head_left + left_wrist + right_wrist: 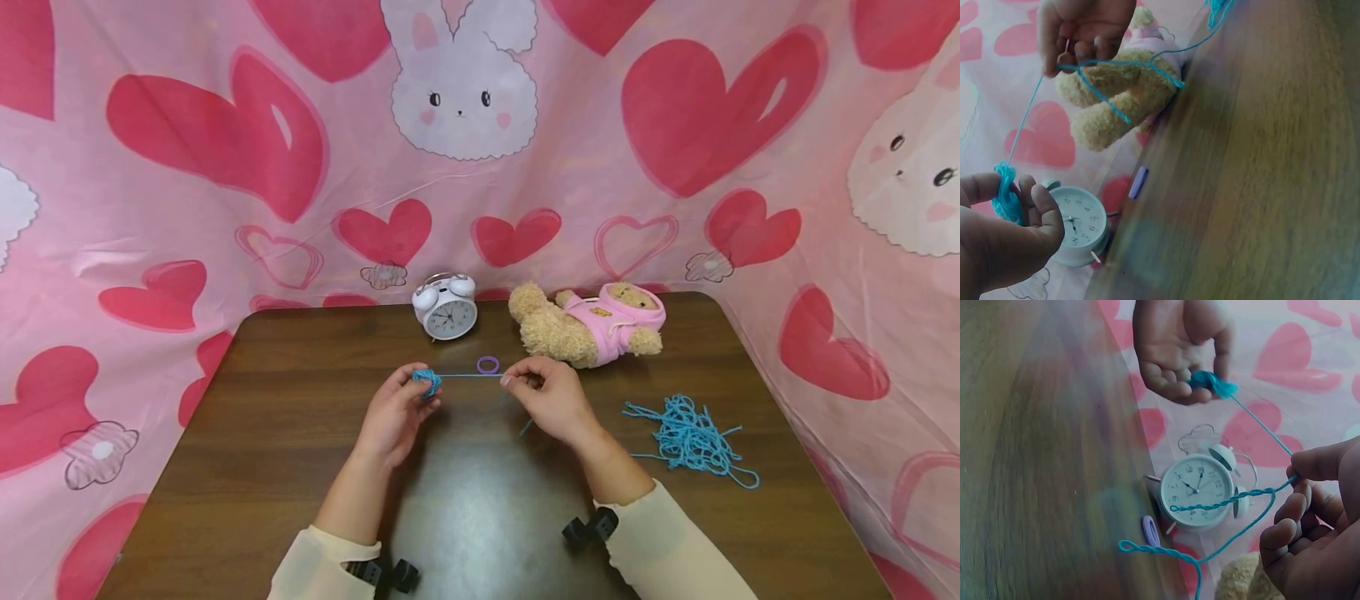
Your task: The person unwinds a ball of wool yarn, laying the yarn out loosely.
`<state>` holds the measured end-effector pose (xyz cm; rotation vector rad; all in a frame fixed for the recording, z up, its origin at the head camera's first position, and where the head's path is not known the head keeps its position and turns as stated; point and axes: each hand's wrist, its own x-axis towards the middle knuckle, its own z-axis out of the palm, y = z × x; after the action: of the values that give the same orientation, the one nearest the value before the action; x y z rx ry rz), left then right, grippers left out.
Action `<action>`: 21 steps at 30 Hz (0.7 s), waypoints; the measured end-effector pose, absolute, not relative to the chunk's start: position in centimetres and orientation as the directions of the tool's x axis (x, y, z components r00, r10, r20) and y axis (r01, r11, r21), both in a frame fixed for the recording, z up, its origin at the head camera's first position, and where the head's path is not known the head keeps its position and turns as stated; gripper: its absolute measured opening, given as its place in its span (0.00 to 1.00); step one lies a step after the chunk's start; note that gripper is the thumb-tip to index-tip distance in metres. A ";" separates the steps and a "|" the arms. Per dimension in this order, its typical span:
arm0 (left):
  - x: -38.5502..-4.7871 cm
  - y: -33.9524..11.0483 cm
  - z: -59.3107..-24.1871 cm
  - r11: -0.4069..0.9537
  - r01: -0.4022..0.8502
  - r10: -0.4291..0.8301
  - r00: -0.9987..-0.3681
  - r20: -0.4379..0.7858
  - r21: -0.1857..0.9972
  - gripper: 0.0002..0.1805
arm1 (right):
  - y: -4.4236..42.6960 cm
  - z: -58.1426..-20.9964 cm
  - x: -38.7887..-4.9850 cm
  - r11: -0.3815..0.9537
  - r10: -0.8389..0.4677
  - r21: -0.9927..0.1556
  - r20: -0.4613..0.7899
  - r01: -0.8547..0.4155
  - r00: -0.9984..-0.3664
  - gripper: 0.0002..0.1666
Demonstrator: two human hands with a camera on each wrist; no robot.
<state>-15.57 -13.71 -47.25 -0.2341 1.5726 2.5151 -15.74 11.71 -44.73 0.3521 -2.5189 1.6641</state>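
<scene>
A small wound bundle of blue yarn [427, 382] sits between the thumb and fingers of my left hand [393, 417]. From it a taut strand of yarn [1263, 426] runs across to my right hand [551, 400], which pinches it between thumb and forefinger. Below the right hand's pinch, twisted yarn ends [1222, 501] dangle in the right wrist view. One length of yarn [1200, 44] leads off toward a loose tangled heap of blue yarn [693, 437] on the table, right of my right hand. Both hands are held above the table.
A white twin-bell alarm clock [447, 308] stands at the back of the brown table [300, 467]. Right of it lies a teddy bear [592, 325] in a pink hoodie. A purple ring [487, 365] lies just beyond the taut strand. A pink heart-patterned cloth [555, 167] hangs behind.
</scene>
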 end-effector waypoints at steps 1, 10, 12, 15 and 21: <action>-15.5 -13.8 -47.3 -0.429 -0.221 0.056 -0.974 -0.219 0.876 0.10 | 12.0 -44.7 -15.8 0.379 -0.132 -0.893 0.207 -0.242 -0.969 0.04; -15.6 -15.3 -47.4 -0.433 -0.208 0.037 -0.976 -0.213 0.877 0.10 | 14.4 -44.8 -15.6 0.426 -0.098 -0.882 0.177 -0.202 -0.979 0.04; -15.6 -15.6 -47.3 -0.438 -0.203 0.031 -0.977 -0.211 0.876 0.10 | 15.0 -44.7 -15.4 0.433 -0.091 -0.880 0.174 -0.196 -0.981 0.04; -15.6 -16.2 -47.2 -0.434 -0.198 0.025 -0.978 -0.208 0.879 0.08 | 16.0 -44.6 -15.3 0.441 -0.078 -0.877 0.173 -0.189 -0.982 0.04; -15.5 -17.5 -47.0 -0.407 -0.217 0.012 -0.973 -0.232 0.887 0.07 | 17.8 -44.6 -15.0 0.470 -0.053 -0.864 0.177 -0.181 -0.983 0.02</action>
<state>-15.46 -17.53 -47.00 -0.2846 1.6269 2.5094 -14.98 17.76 -44.60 0.2070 -2.5837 1.5427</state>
